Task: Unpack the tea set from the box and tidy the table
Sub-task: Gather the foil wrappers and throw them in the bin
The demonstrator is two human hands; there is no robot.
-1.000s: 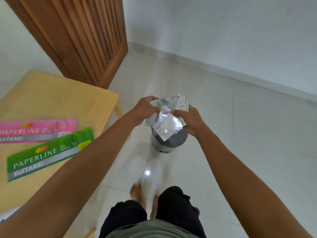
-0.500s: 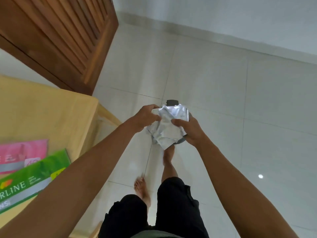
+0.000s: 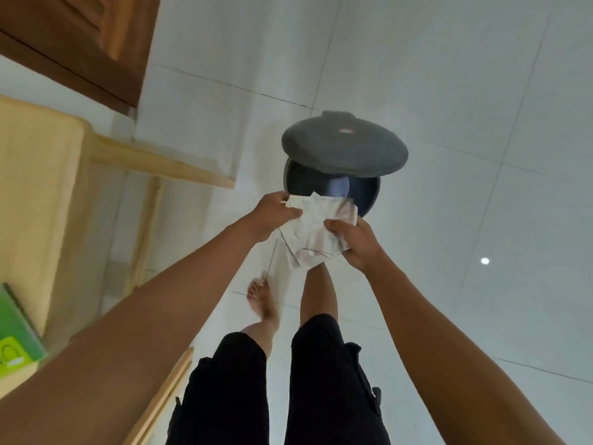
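— Fingers first: what do they have hold of?

— Fingers of the left hand (image 3: 276, 211) curl round the left edge of a crumpled silvery wrapper (image 3: 313, 232), with the thumb pressed on its top. Fingers of the right hand (image 3: 352, 239) fold over its right side, so the wrapper is pinched between both hands, bunched in the middle. Its lower corners hang out below the knuckles.

— Where does that put the wrapper in the room?

— Held in the air, just in front of and partly over the near rim of a dark grey bin (image 3: 367, 195) that stands on the floor (image 3: 449, 91). The bin's round lid (image 3: 345, 146) is tilted up, hinged at the far side, and the mouth under it shows open. Something bluish lies inside; I cannot tell what it is.

— And further out?

— Both bare forearms reach forward from the bottom corners. Below them are black shorts (image 3: 276, 390), one bare foot (image 3: 262, 300) flat on the white tiles, and the other leg running up behind the wrapper toward the bin's base; its foot is hidden.

— To the left?

— Corner of a pale wooden table (image 3: 41, 175), well apart from the bin, with a green booklet (image 3: 14, 338) lying on it at the picture's edge. A brown louvred wooden door (image 3: 73, 36) fills the top left corner. A small bright light spot shows on the tiles to the right.
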